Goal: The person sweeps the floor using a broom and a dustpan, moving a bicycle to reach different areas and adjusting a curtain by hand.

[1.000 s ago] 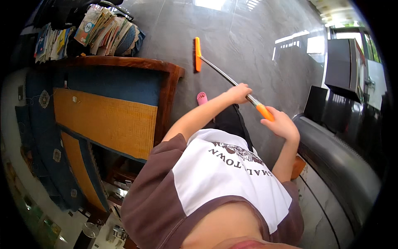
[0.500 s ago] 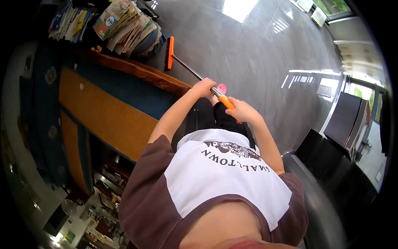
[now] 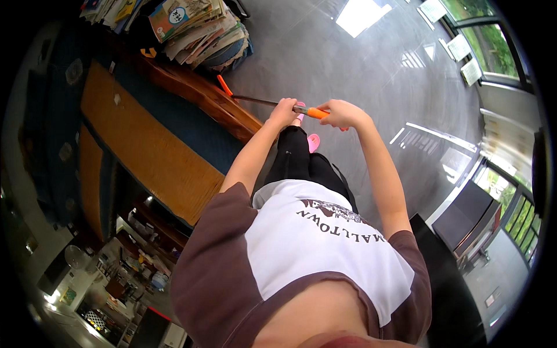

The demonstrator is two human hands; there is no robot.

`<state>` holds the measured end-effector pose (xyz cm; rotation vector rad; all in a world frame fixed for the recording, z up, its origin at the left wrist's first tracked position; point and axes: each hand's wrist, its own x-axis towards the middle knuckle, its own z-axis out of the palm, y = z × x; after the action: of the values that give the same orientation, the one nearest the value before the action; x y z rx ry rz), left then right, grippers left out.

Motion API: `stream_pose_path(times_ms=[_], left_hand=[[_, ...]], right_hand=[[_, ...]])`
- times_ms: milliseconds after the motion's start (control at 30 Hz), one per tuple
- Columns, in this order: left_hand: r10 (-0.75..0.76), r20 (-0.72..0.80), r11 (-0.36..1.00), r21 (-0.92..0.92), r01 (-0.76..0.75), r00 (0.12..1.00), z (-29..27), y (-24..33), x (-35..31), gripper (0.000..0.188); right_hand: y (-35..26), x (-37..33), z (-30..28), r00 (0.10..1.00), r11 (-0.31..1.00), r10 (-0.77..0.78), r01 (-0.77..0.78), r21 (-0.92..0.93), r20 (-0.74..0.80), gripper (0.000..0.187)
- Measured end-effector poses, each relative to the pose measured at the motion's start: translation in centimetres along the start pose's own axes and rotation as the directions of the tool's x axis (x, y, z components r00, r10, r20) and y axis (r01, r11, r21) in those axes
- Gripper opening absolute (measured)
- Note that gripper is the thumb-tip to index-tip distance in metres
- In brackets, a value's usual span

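A long-handled broom (image 3: 255, 100) runs sideways in front of me, with both hands on its handle. My left hand (image 3: 284, 113) is wrapped round the metal shaft. Farther right, my right hand (image 3: 342, 115) is closed on the orange grip (image 3: 317, 113) at the handle's end. The orange broom head (image 3: 225, 86) points left and lies low by the wooden bench edge (image 3: 203, 95), which hides part of it. Whether its bristles touch the floor I cannot tell.
Stacked books and magazines (image 3: 200, 32) rest on a round blue stool (image 3: 232, 52) past the broom head. Blue and tan seating (image 3: 139, 145) lines my left. Shiny grey floor (image 3: 348, 69) stretches ahead. My pink slippers (image 3: 313, 142) are below the handle. A black cabinet (image 3: 467, 214) stands at right.
The broom head has swung in toward the bench edge and is now partly hidden. The handle lies more level, and my right hand has risen. My feet have shifted, one slipper now farther ahead.
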<state>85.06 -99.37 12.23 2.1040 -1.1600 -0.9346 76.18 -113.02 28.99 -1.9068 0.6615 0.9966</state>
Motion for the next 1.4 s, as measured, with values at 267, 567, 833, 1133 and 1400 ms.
stream_pose_path(times_ms=[267,567,833,1133,1400], left_hand=[[-0.124,-0.034,0.992,0.035,0.125,0.992,-0.9,-4.4,4.3,0.015],[-0.1,0.359,0.988,0.149,0.049,0.928,0.4,-5.0,5.3,0.015],[0.12,0.51,0.992,-0.021,-0.127,0.852,5.6,6.6,5.1,0.017],[-0.102,0.251,0.993,-0.025,0.112,0.963,4.2,8.5,3.2,0.015],[-0.087,-0.053,0.949,-0.309,0.066,0.995,6.6,4.4,5.2,0.012]], right_hand=[[-0.1,7.4,-3.1,0.995,1.0,-0.009,0.007,0.026,0.096,0.041],[0.1,6.8,-0.2,0.992,0.99,0.123,-0.125,0.06,0.034,0.027],[4.3,-4.7,-2.9,0.955,0.962,0.269,-0.274,-0.021,-0.127,0.03],[3.7,-4.1,-7.4,0.97,0.97,0.241,-0.242,0.03,0.036,0.037],[1.9,-0.4,-5.7,0.982,0.884,-0.011,-0.078,-0.461,-0.188,0.026]])
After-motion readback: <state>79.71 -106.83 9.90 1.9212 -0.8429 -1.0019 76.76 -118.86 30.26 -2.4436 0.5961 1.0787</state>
